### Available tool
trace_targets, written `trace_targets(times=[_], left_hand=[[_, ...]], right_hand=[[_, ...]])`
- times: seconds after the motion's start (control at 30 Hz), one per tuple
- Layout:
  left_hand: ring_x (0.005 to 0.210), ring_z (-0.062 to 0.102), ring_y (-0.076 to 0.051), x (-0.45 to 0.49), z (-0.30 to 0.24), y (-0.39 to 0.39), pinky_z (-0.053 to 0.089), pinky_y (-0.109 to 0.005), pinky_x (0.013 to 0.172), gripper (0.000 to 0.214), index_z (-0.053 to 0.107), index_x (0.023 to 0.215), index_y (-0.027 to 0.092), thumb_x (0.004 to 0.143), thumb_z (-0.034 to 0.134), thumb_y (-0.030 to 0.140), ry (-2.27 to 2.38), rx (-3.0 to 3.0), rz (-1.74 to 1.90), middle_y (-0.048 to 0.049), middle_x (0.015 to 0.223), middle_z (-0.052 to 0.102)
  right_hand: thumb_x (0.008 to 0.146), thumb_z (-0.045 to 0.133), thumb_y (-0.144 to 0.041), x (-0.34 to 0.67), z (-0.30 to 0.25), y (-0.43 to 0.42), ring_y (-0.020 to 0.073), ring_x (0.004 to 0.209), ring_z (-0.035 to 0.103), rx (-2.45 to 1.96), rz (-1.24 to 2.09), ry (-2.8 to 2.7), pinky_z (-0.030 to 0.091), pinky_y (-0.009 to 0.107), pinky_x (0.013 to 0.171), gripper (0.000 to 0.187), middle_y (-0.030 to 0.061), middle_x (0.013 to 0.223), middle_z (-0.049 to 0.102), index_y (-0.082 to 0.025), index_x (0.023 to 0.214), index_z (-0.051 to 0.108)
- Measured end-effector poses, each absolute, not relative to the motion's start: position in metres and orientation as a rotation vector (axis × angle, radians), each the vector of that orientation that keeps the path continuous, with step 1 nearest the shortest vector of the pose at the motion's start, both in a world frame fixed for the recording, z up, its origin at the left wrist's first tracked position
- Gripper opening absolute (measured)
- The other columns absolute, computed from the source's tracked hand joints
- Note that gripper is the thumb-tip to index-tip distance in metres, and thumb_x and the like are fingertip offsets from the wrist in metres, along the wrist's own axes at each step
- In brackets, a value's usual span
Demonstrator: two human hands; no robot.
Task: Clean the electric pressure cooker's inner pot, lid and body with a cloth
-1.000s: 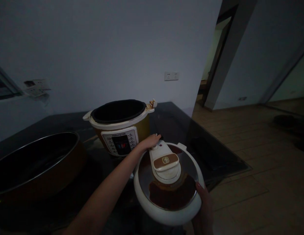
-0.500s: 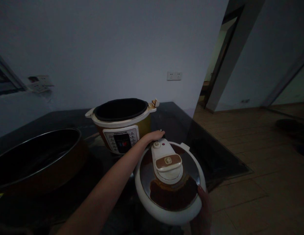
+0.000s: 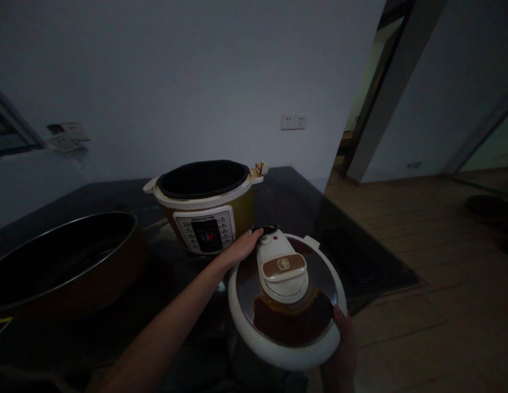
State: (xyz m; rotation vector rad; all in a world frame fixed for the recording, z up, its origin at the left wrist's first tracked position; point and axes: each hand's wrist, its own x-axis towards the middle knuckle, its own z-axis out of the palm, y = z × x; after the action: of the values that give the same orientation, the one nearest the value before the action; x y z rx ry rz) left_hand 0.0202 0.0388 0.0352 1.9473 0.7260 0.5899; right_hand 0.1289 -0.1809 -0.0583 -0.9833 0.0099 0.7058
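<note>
We grip the lid [image 3: 287, 305] at both ends, left hand [image 3: 241, 248] far, right hand [image 3: 342, 349] near, the open cooker [image 3: 205, 204] just beyond to the left.

A: Which items are cut off by the frame?

B: The wide pan [image 3: 61, 262] runs off the left edge. The right hand [image 3: 343, 355] leaves the bottom edge; only its fingers at the cooker lid [image 3: 287, 300] rim are visible.

A: What is hidden?

B: The left hand [image 3: 240, 248] covers part of the lid's far rim. The lid conceals the dark tabletop [image 3: 295, 202] beneath it.

A: What cannot be read?

B: The button labels on the pressure cooker [image 3: 205, 204] control panel [image 3: 207, 233] are too small. The cooker's interior is too dark to resolve.
</note>
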Motion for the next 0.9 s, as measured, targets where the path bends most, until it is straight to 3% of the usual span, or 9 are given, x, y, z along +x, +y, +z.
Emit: trace_targets(times=[0.2, 0.3, 0.4, 0.57, 0.77, 0.9], left_hand=[[0.14, 0.036, -0.022, -0.008, 0.026, 0.01, 0.018, -0.041, 0.118, 0.051, 0.05, 0.137, 0.019, 0.093, 0.036, 0.042, 0.731, 1.991, 0.691, -0.0055, 0.147, 0.047], [0.144, 0.026, -0.019, -0.02, 0.022, -0.007, 0.013, -0.039, 0.12, 0.06, 0.034, 0.147, 0.014, 0.093, 0.038, 0.042, 0.743, 2.082, 0.652, -0.0079, 0.155, 0.032], [0.146, 0.021, -0.017, -0.029, 0.021, -0.02, 0.011, -0.04, 0.12, 0.06, 0.026, 0.15, 0.018, 0.096, 0.033, 0.042, 0.736, 2.179, 0.595, -0.0047, 0.158, 0.025], [0.145, 0.022, -0.015, -0.032, 0.022, -0.026, 0.01, -0.04, 0.121, 0.055, 0.032, 0.147, 0.019, 0.098, 0.029, 0.042, 0.616, 2.246, 0.563, -0.0032, 0.157, 0.027], [0.147, 0.017, -0.015, -0.02, 0.03, -0.012, 0.009, -0.039, 0.121, 0.054, 0.04, 0.143, 0.016, 0.097, 0.03, 0.043, 0.588, 2.183, 0.566, -0.0038, 0.157, 0.026], [0.145, 0.023, -0.016, 0.0, 0.034, 0.006, 0.012, -0.035, 0.12, 0.051, 0.049, 0.137, 0.013, 0.095, 0.035, 0.039, 0.602, 2.143, 0.611, -0.0066, 0.153, 0.037]], right_hand=[[0.056, 0.076, -0.043, 0.128, -0.05, -0.181, 0.0296, 0.08, 0.068, -1.067, 0.655, 0.0, 0.052, 0.041, 0.07, 0.041, 0.0028, 0.074, 0.074, -0.021, 0.091, 0.069], [0.053, 0.077, -0.041, 0.128, -0.05, -0.18, 0.0266, 0.071, 0.067, -1.043, 0.64, 0.003, 0.051, 0.039, 0.064, 0.037, 0.0025, 0.072, 0.074, -0.021, 0.082, 0.067], [0.054, 0.078, -0.04, 0.129, -0.053, -0.179, 0.0266, 0.073, 0.068, -1.0, 0.615, -0.035, 0.051, 0.037, 0.063, 0.034, 0.0038, 0.076, 0.075, -0.021, 0.079, 0.067], [0.061, 0.075, -0.04, 0.129, -0.058, -0.179, 0.0263, 0.074, 0.068, -1.001, 0.617, -0.075, 0.051, 0.038, 0.066, 0.037, 0.0043, 0.079, 0.075, -0.02, 0.092, 0.07], [0.057, 0.077, -0.041, 0.129, -0.057, -0.179, 0.026, 0.074, 0.068, -1.018, 0.632, 0.005, 0.051, 0.036, 0.065, 0.048, 0.0042, 0.078, 0.075, -0.016, 0.098, 0.068], [0.057, 0.075, -0.043, 0.131, -0.06, -0.178, 0.0266, 0.076, 0.068, -1.055, 0.62, -0.038, 0.051, 0.036, 0.064, 0.048, 0.0043, 0.076, 0.074, -0.016, 0.096, 0.068]])
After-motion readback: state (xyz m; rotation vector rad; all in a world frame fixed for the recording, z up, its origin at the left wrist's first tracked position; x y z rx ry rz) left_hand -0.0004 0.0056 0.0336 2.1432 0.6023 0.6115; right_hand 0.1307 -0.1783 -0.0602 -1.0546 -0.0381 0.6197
